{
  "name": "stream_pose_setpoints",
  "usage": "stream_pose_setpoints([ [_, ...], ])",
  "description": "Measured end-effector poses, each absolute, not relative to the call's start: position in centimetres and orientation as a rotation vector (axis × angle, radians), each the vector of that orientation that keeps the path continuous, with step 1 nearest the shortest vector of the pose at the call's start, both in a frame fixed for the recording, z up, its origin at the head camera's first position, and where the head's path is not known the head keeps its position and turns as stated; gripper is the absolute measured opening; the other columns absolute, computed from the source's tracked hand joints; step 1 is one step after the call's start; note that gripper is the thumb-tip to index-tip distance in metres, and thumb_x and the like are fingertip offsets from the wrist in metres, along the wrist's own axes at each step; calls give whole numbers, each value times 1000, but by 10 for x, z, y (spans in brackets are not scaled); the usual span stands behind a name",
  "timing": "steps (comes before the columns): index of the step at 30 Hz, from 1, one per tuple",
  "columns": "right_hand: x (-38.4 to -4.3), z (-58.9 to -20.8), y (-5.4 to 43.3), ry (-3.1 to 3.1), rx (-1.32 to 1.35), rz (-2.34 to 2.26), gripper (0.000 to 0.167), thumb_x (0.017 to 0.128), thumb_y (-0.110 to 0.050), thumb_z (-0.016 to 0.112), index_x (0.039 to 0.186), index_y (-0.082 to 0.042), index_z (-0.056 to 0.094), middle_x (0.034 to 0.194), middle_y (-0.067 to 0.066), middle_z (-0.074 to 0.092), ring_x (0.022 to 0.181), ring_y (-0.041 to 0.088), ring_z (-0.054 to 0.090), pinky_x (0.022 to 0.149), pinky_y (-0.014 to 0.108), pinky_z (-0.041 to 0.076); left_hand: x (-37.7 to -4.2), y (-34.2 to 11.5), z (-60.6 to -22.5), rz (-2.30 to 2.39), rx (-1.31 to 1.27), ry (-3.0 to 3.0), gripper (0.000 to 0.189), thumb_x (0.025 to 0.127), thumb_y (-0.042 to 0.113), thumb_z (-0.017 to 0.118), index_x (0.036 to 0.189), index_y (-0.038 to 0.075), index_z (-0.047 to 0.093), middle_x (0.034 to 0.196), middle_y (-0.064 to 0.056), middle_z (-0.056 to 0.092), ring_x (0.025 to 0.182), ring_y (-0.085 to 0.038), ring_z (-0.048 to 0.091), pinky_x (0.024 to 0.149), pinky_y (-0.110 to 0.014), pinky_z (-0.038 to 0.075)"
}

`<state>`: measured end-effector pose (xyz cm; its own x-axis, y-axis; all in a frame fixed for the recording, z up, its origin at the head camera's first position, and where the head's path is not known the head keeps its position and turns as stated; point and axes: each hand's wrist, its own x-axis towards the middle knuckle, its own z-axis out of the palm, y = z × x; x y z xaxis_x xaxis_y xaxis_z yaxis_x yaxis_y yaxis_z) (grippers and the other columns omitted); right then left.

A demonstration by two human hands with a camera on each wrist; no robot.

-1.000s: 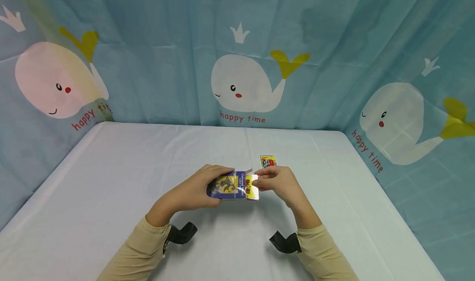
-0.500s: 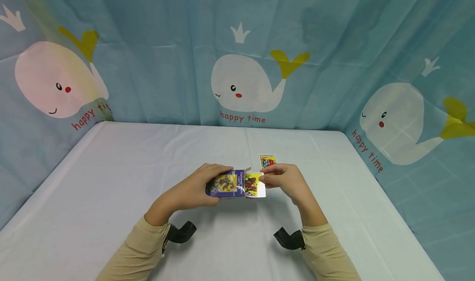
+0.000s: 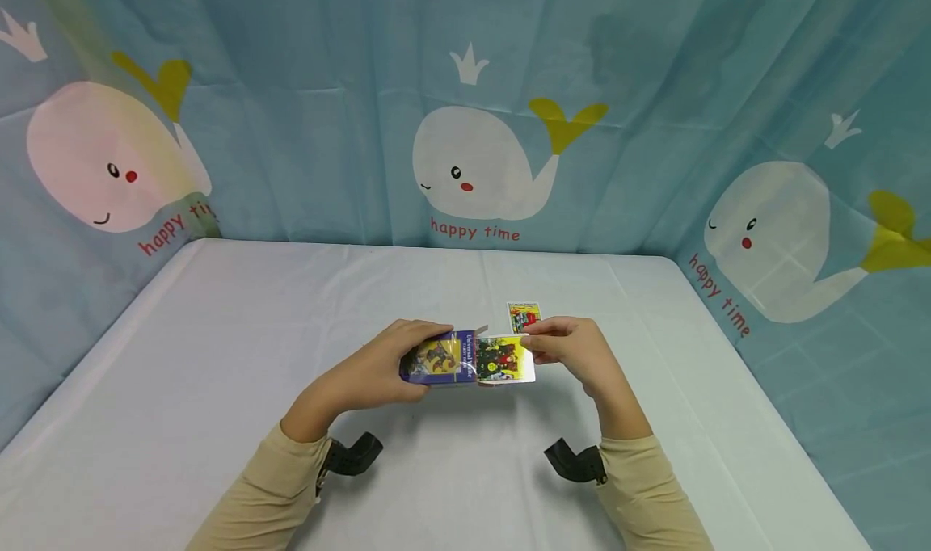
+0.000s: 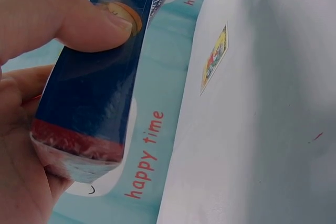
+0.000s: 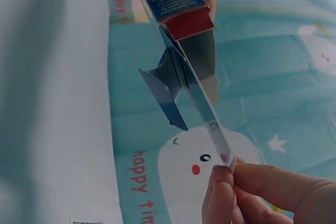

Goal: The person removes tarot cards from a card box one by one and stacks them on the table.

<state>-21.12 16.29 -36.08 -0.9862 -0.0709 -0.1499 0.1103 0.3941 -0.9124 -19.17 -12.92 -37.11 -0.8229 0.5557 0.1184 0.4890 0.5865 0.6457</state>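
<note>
The site is a curtained work area, wider room type not determinable, as indicated by a white-covered bench point(image 3: 218, 333) bounded on three visible sides by a blue curtain point(image 3: 313, 163) bearing printed whales point(image 3: 473, 163) and "happy time" lettering point(image 3: 465, 230).

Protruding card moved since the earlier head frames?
Yes: the protruding card has slid right, farther out of the box, judged against the loose card lying on the table.

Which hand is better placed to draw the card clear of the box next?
Probably the right hand: it pinches the outer end of the card, which sticks partway out of the box. The left hand is occupied gripping the box.
</note>
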Motion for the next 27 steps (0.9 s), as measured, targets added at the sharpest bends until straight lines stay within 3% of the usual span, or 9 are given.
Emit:
stream_pose_setpoints([
  [9,-212,-360,170,2464,3,-1665,28,88,-17,73,106,4,72,86,4,72,71,15,66,68,31,57,-193,-131,-370,1070,895,2706,79,75,12,73,149,15,46,147,-6,51,127,-24,46,95,-41,43],
  [27,-216,-359,188,2478,-9,-1555,30,89,-20,72,110,0,71,89,0,73,75,16,68,67,34,55,-191,-133,-369,1079,887,2704,79,76,11,73,150,14,45,148,-7,49,127,-26,45,91,-40,42],
])
